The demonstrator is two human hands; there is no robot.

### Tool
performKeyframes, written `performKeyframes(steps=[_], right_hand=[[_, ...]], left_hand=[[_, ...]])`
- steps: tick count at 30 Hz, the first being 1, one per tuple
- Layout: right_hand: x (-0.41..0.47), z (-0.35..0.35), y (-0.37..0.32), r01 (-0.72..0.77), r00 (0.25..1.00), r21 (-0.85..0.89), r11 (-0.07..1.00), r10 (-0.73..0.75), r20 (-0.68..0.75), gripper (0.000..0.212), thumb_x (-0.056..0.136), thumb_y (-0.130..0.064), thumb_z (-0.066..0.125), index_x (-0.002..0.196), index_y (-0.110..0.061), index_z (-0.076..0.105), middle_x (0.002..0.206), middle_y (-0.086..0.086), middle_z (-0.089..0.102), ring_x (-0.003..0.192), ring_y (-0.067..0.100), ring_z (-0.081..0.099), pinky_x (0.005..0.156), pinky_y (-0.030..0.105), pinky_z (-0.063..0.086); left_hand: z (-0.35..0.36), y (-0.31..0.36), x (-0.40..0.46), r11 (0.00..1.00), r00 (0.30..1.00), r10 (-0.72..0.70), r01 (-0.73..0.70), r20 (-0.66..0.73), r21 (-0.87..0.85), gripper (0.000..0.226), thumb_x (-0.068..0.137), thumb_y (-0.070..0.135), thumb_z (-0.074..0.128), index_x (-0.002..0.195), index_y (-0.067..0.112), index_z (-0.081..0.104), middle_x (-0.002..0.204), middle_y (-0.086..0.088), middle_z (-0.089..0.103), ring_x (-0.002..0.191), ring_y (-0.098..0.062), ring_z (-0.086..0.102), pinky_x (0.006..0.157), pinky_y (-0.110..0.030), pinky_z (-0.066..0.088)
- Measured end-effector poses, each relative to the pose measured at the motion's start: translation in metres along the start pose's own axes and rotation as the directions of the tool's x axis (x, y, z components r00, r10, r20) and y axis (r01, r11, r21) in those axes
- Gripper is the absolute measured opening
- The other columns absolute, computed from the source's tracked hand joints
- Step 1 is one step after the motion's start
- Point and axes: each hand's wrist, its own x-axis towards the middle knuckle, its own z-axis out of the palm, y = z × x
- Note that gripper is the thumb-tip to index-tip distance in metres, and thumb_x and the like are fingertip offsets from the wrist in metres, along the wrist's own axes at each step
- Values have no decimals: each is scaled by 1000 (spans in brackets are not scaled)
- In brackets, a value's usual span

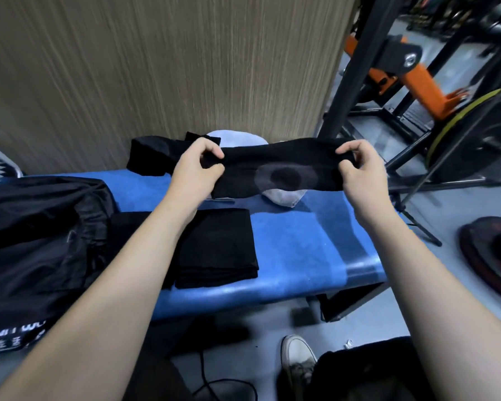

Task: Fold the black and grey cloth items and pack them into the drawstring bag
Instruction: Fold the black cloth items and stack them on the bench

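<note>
I hold a long black cloth sleeve point(281, 169) with a grey ring pattern stretched level above the blue bench point(301, 244). My left hand point(197, 166) pinches its left end and my right hand point(359, 172) pinches its right end. A folded black cloth stack point(217, 247) lies on the bench near the front edge, under my left forearm. Another black cloth point(151, 154) lies crumpled at the bench's back edge. The black drawstring bag point(35, 250) with white lettering slumps at the left end of the bench.
A white cloth item point(284, 196) lies on the bench behind the held sleeve. A wood-grain wall panel point(156, 68) rises behind the bench. Black and orange gym equipment point(417, 76) and a weight plate point(492, 250) stand to the right. My shoe point(298, 360) is on the floor below.
</note>
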Motion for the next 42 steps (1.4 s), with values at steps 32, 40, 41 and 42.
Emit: performKeyframes(steps=[32, 40, 41, 42], right_hand=[[-49, -2, -7, -158, 772, 33, 987, 102, 628, 51, 95, -2, 59, 139, -18, 40, 121, 13, 60, 69, 27, 61, 69, 43, 54], [-30, -21, 3, -183, 932, 44, 982, 160, 326, 36, 91, -17, 64, 124, -28, 55, 102, -2, 61, 83, 14, 58, 75, 32, 44], [-29, -22, 3, -242, 906, 44, 969, 209, 369, 46, 88, -28, 67, 131, -32, 51, 104, -1, 60, 89, 13, 59, 78, 31, 44], [-27, -21, 2, -318, 864, 71, 945, 258, 431, 58, 84, -36, 69, 137, -34, 45, 104, 1, 61, 90, 15, 60, 80, 32, 46]], left_hand=[[92, 17, -41, 967, 847, -173, 243, 503, -76, 45, 100, 50, 48, 139, 26, 47, 117, -2, 65, 102, -16, 65, 84, -34, 53], [71, 30, -43, 956, 886, -87, 202, 456, -211, 53, 84, 16, 59, 129, 42, 53, 106, -17, 66, 96, -26, 63, 90, -41, 49], [65, 33, -43, 941, 887, -69, 210, 457, -265, 51, 89, 9, 57, 131, 38, 52, 97, -15, 66, 89, -25, 62, 86, -39, 49], [58, 35, -43, 927, 887, -50, 212, 459, -309, 51, 93, 2, 54, 134, 33, 52, 90, -12, 66, 84, -23, 62, 81, -34, 49]])
